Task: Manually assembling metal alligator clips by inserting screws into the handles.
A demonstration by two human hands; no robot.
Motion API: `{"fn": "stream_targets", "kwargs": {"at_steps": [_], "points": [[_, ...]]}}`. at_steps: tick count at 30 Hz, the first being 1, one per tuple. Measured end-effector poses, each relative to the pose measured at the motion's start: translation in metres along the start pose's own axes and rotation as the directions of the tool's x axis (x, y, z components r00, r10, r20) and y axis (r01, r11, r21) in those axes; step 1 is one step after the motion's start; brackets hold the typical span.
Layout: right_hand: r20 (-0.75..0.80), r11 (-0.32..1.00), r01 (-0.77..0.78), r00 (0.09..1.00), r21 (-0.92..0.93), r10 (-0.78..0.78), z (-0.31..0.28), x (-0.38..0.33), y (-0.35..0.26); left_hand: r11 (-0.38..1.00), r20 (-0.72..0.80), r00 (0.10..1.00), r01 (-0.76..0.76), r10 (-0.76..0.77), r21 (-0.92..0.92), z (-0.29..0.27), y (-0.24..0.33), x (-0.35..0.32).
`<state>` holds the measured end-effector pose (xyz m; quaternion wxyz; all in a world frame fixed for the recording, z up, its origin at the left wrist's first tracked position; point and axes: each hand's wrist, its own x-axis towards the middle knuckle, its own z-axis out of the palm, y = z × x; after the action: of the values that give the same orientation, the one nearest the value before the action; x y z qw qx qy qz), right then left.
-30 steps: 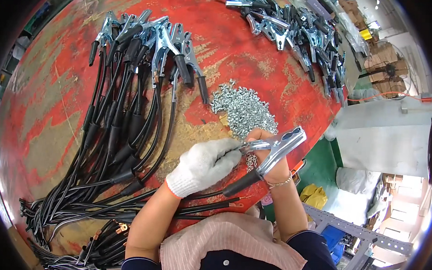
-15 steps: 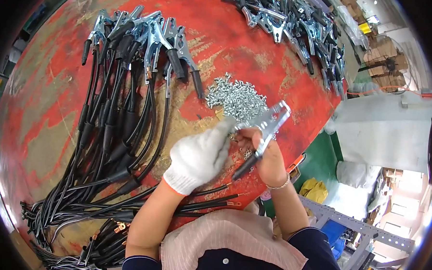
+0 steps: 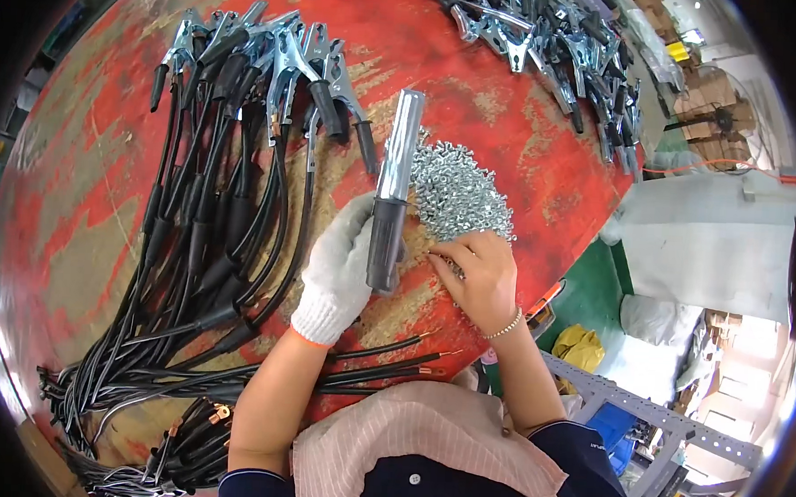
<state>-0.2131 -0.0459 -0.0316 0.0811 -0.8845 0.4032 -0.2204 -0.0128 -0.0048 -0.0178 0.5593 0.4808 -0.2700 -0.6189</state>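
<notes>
My left hand (image 3: 340, 262), in a white knit glove, is closed round the black grip of a metal spring clamp (image 3: 396, 160). The clamp stands nearly upright, its silvery jaw end pointing away from me. To the right, my bare right hand (image 3: 481, 277) is at the near edge of a heap of small silvery screws (image 3: 461, 191). Thumb and forefinger come together in a pinch; whatever they hold is too small to make out. Some tiny nuts (image 3: 455, 267) show on the table under that hand.
Finished-looking black cables with clamps (image 3: 286, 61) lie bundled at the left of the worn red table (image 3: 364, 16). More loose clamps (image 3: 548, 55) are piled at the far right. Cables with bare copper ends (image 3: 393, 370) stretch across the near side, close to my body.
My left hand has taken the clamp and turned it upright, its jaws away from me. My right hand has let go of it and moved down to the near edge of the screws.
</notes>
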Motion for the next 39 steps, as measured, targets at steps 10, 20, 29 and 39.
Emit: {"fn": "stream_targets", "kwargs": {"at_steps": [10,20,29,39], "points": [[-0.219,0.968,-0.012,0.973,0.251,0.069,-0.010,0.032,-0.009,0.897,0.047,0.996,-0.092,0.079,0.433,0.005,-0.022,0.000],[-0.227,0.989,0.094,0.972,0.111,-0.066,-0.012,0.047,-0.017,0.868,0.037,0.999,-0.031,0.015,0.495,0.008,-0.009,-0.002],[-0.229,0.985,0.102,0.971,0.140,-0.068,-0.011,0.050,-0.016,0.873,0.059,0.997,-0.079,0.058,0.481,0.008,-0.010,-0.002],[-0.217,0.982,0.080,0.975,0.173,-0.042,-0.005,0.042,-0.013,0.857,0.067,0.995,-0.095,0.070,0.506,0.009,-0.008,-0.002]]}}
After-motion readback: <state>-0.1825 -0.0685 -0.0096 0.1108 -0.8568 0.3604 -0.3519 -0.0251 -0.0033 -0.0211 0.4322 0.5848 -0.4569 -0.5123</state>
